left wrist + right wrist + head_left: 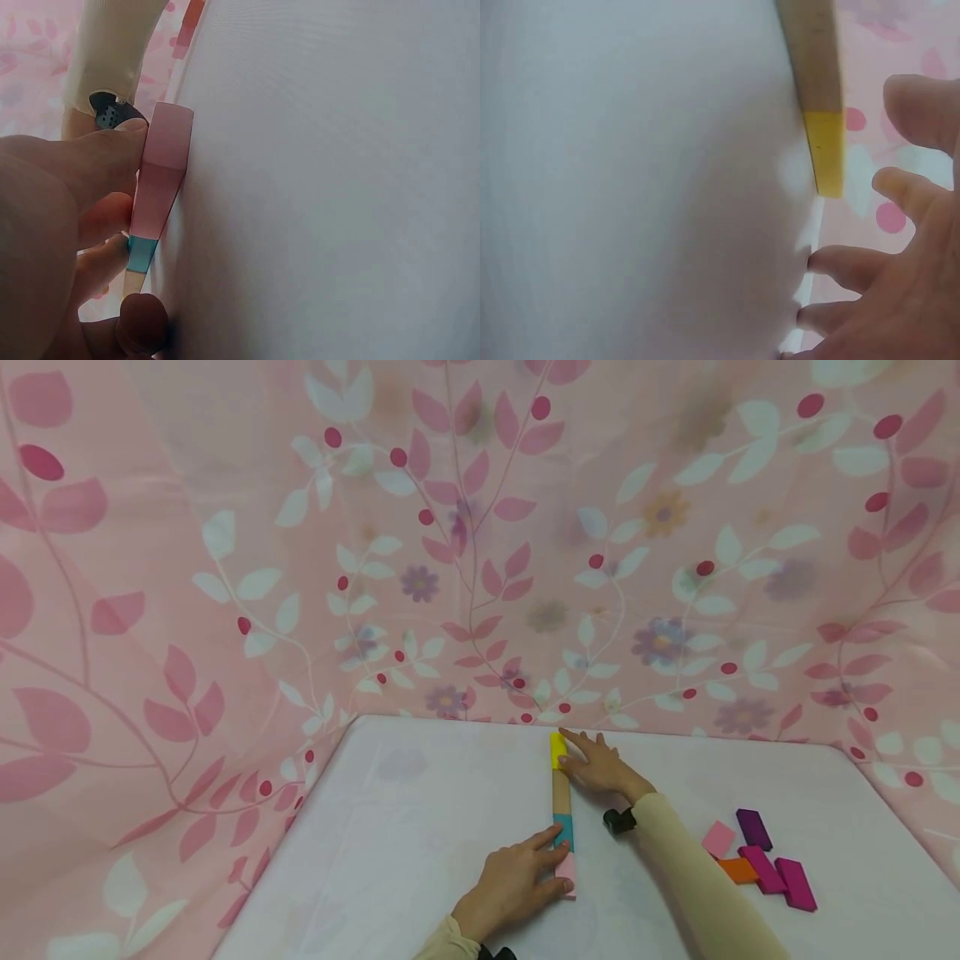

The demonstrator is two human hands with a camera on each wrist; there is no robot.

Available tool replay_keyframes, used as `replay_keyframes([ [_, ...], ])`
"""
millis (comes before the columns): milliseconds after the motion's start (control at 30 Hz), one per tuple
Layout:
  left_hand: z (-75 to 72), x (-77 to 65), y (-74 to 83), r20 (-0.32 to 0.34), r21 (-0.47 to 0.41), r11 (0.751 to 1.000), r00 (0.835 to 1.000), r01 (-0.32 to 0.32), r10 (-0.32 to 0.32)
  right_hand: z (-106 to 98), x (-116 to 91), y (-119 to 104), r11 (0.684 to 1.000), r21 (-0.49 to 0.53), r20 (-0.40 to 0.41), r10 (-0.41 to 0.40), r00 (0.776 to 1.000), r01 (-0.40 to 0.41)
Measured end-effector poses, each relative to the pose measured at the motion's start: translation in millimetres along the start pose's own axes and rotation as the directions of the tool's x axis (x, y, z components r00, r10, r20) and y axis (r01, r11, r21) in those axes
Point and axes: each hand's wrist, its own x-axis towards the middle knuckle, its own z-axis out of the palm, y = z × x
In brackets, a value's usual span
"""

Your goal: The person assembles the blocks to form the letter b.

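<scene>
A straight row of flat blocks lies end to end on the table: a yellow block (558, 750) at the far end, then a tan block (562, 792), a teal block (563, 833) and a pink block (566, 868) nearest me. My left hand (513, 881) rests over the near part of the row, its fingers touching the teal and pink blocks; its thumb lies along the pink one in the left wrist view. Around the yellow end, my right hand (600, 768) spreads its fingers. In the right wrist view its thumb and index finger stand apart from the yellow block (826, 154).
Loose blocks lie to the right, beyond my right forearm: a purple block (753, 829), a light pink block (719, 839), an orange block (738, 870) and magenta blocks (795, 883). A flowered pink curtain (480, 568) hangs behind the white table (420, 810).
</scene>
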Motion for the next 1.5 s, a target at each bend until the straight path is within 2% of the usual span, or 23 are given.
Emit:
replay_keyframes([
  [233, 1.0, 0.2, 0.4, 0.02, -0.004, 1.0, 1.0, 0.007, -0.007, -10.5, -9.8, 11.4, 0.99, 0.129, 0.04, 0.058, 0.997, -0.063],
  [400, 2.9, 2.3, 0.0, 0.008, 0.003, 1.0, 1.0, -0.007, 0.007, -19.9, -24.6, 15.7, 0.989, 0.146, 0.045, 0.021, 0.999, -0.027],
  [567, 6.0, 3.6, 1.0, -0.001, 0.006, 1.0, 1.0, -0.024, 0.024, -31.4, -50.6, 24.4, 0.995, 0.094, 0.058, -0.024, 0.998, 0.018],
  [767, 6.9, 4.6, 3.1, -0.004, 0.004, 0.999, 0.999, -0.035, 0.035, -53.4, -86.1, 43.3, 0.997, -0.05, 0.004, -0.059, 0.998, 0.059],
  [933, 5.8, 3.6, 2.7, -0.01, -0.001, 0.999, 0.999, -0.036, 0.036, -70.5, -113.2, 59.4, 0.988, -0.116, -0.018, -0.103, 0.995, 0.1],
  [1100, 4.8, 0.9, 2.0, -0.016, -0.013, 0.999, 0.999, -0.031, 0.031, -84.4, -135.6, 66.3, 0.979, -0.188, 0.018, -0.081, 0.997, 0.083],
  [1267, 4.2, -1.0, 1.3, -0.026, -0.028, 0.999, 0.999, -0.026, 0.026, -92.6, -158.6, 73.7, 0.972, -0.221, 0.047, -0.069, 0.997, 0.077],
  [1500, 1.8, -1.5, 1.8, -0.021, -0.014, 1.0, 1.0, -0.019, 0.019, -91.9, -183.3, 86.1, 0.977, -0.194, 0.016, -0.092, 0.996, 0.094],
])
